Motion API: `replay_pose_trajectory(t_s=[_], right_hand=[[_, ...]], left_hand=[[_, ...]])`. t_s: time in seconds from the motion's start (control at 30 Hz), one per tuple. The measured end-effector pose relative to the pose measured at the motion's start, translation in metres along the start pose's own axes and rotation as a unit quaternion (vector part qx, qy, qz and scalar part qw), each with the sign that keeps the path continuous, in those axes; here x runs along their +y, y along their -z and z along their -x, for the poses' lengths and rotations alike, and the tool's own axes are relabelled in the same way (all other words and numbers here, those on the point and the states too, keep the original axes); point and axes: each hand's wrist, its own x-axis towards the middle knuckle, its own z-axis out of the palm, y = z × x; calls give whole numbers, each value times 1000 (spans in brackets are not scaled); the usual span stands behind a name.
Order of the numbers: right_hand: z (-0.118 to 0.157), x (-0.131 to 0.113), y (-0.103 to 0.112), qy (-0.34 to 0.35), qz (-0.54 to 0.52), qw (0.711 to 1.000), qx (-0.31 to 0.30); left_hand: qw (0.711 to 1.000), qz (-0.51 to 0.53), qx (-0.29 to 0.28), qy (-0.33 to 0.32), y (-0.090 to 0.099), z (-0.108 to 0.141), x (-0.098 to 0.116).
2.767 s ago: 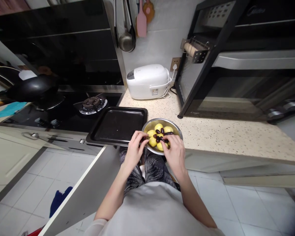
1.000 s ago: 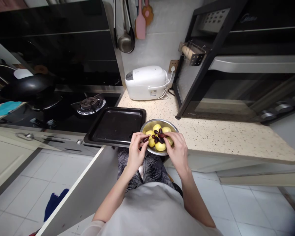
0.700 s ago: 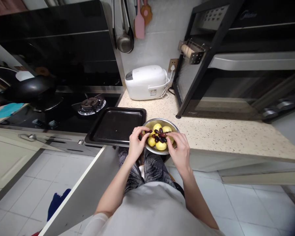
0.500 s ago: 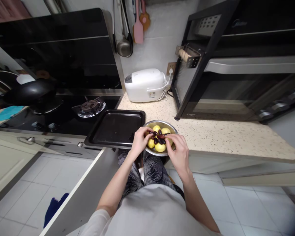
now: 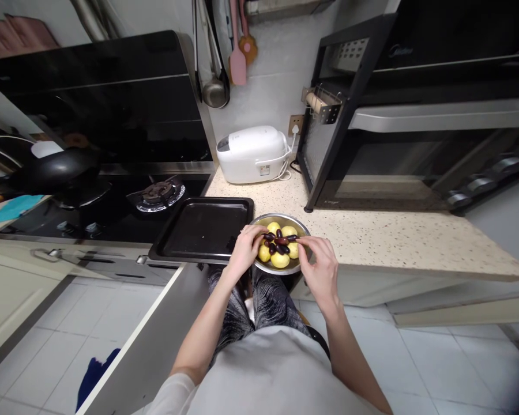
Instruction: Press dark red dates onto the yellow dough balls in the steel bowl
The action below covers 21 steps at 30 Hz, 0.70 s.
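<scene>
A round metal bowl (image 5: 305,228) holds several yellow, rounded fruits or vegetables (image 5: 280,260) whose kind I cannot make out. Heaped on them are several long, dark purple grapes (image 5: 281,241), one of them more reddish. My left hand (image 5: 246,249) reaches over the bowl's left side, its thumb and fingers pinched at a dark grape near the rim. From the right, my right hand (image 5: 320,264) pinches the end of another dark grape over the pile. The fingertips partly hide both grapes.
Left of the bowl lies a black baking tray (image 5: 203,227), beside the gas hob (image 5: 159,193). A white rice cooker (image 5: 254,154) stands behind. To the right is a large oven (image 5: 398,167) on the speckled counter (image 5: 415,239). A drawer (image 5: 155,334) stands pulled out below.
My right hand has drawn slightly to the right, away from my left. The grapes on top lie a little differently, and the view has tilted slightly.
</scene>
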Motion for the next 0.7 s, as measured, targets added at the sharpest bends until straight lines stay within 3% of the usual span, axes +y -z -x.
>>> replay_pose_trajectory(t_s=[0.23, 0.37, 0.53, 0.7], right_hand=[[4, 7, 8, -6, 21, 999, 27], [8, 5, 9, 0, 17, 1000, 23], [12, -2, 14, 5, 9, 1000, 23], [10, -5, 23, 5, 7, 999, 38]], left_hand=[[994, 5, 113, -4, 13, 26, 14], [991, -14, 133, 4, 18, 43, 17], [993, -33, 115, -2, 19, 45, 23], [999, -40, 3, -24, 13, 44, 32]])
